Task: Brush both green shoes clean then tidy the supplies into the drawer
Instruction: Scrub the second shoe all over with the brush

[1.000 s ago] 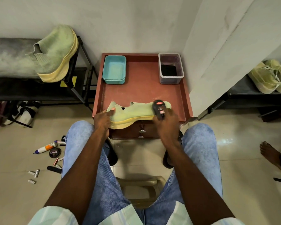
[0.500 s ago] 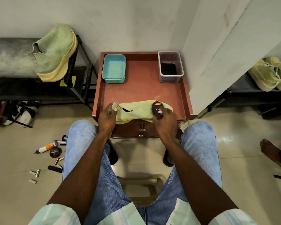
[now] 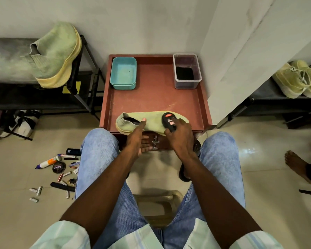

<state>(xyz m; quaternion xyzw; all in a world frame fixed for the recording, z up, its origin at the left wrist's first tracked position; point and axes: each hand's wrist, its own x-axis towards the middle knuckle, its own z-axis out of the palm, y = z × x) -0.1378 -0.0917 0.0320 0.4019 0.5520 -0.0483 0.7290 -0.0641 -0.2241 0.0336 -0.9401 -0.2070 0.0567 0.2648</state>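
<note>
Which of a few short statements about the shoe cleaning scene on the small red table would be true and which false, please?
1. The right hand grips a black brush against the pale green knit shoe on the red-brown table. True.
2. The left hand is clenched round the shoe's heel. False: its fingers are straight, the thumb near the shoe's opening.
3. The teal rectangular tub sits at the table's back left. True.
4. The clear plastic container is lying tipped over on the floor. False: it stands upright at the table's back right.
5. The second green shoe rests on the black rack to the left. True.
</note>
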